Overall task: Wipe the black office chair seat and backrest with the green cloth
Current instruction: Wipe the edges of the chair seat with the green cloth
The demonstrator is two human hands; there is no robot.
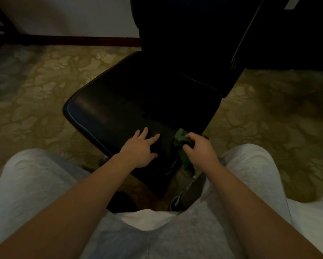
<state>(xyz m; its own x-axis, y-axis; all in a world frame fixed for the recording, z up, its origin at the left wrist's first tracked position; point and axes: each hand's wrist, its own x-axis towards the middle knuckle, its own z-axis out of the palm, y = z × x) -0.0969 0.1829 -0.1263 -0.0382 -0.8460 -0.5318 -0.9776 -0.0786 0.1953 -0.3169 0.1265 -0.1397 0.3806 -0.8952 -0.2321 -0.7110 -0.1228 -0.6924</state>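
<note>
Spreading underfoot: an olive-gold carpet (44, 90) with a woven leaf pattern, matte and low-piled, runs up to a dark wooden skirting board (72, 40).
Chair: a black office chair stands at an angle to the person. Its tall black backrest (185, 34) rises into deep shadow, and its surface detail cannot be made out.
Seat: a broad, round-cornered black seat pad (129, 101) of smooth, leather-like material with a piped edge. A dull sheen on its left part suggests a slick surface that a cloth should glide over.
Person: knees in soft pale-grey jersey trousers (35, 184) flank the seat's near corner.
Left hand: the left hand (141, 148) lies flat on the seat near its front edge, fingers straight and spread, holding nothing. It appears to steady the chair.
Right hand: the right hand (199, 146) has its fingers curled round the cloth, gripping it at the seat's near right edge.
Cloth: a small green fabric cloth (181, 139), soft and crumpled into a bunch, has one tail hanging below the seat edge.
Step in hand: likely the seat wipe, barely begun; the backrest looks untouched.
Doing it well: open the bunch into a flat pad and brace with the flat hand, since such a chair may swivel. Pull overlapping strokes from back to front and follow the piping, where dust tends to collect.
</note>
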